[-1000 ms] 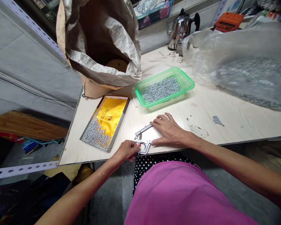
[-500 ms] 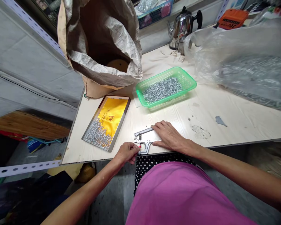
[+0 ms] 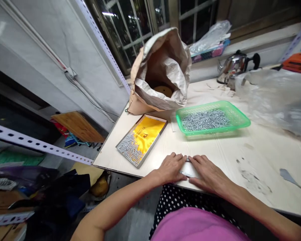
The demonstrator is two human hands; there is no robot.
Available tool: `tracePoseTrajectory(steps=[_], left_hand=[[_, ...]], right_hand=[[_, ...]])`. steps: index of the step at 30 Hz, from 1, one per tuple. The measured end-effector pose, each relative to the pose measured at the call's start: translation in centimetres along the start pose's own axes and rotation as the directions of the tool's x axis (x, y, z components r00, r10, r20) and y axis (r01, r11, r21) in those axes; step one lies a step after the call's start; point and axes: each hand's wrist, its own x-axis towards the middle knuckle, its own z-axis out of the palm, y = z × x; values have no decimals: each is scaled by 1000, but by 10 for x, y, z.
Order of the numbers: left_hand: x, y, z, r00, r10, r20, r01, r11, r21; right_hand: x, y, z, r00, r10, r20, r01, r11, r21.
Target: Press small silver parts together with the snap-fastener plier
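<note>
My left hand (image 3: 171, 168) and my right hand (image 3: 208, 171) lie side by side, fingers flat, at the near edge of the white table (image 3: 240, 150). Both rest on a small metal hand press tool (image 3: 187, 173), and only a sliver of it shows between them. Left of the hands is a shallow box with yellow lining (image 3: 146, 134) holding a heap of small metal pins at its near end. Behind the hands stands a green plastic basket (image 3: 241, 117) filled with more metal pins.
A big open paper sack (image 3: 163, 73) stands at the table's back left corner. A steel kettle (image 3: 232, 68) and a large clear plastic bag (image 3: 278, 97) are at the back right. A perforated shelf rail (image 3: 40, 144) and clutter on the floor lie to the left.
The view has swung up and to the left. My left hand has moved from pinching the tool's head onto the table, and both hands now cover the tool.
</note>
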Motion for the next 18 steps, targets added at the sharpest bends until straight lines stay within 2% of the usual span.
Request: tracePoseTrajectory(steps=[3, 7, 15, 18], left_hand=[[5, -1, -4, 999, 4, 45, -6, 999, 47], [9, 1, 1, 997, -67, 34, 67, 998, 10], [10, -2, 18, 975, -224, 12, 223, 962, -159], [9, -2, 21, 970, -243, 3, 240, 954, -179]], right_hand=[[-5, 8, 3, 999, -4, -37, 3, 1000, -18], [-2, 14, 6, 998, -23, -54, 18, 997, -77], [3, 16, 17, 1000, -12, -18, 13, 998, 69], [0, 18, 22, 997, -40, -63, 46, 994, 99]])
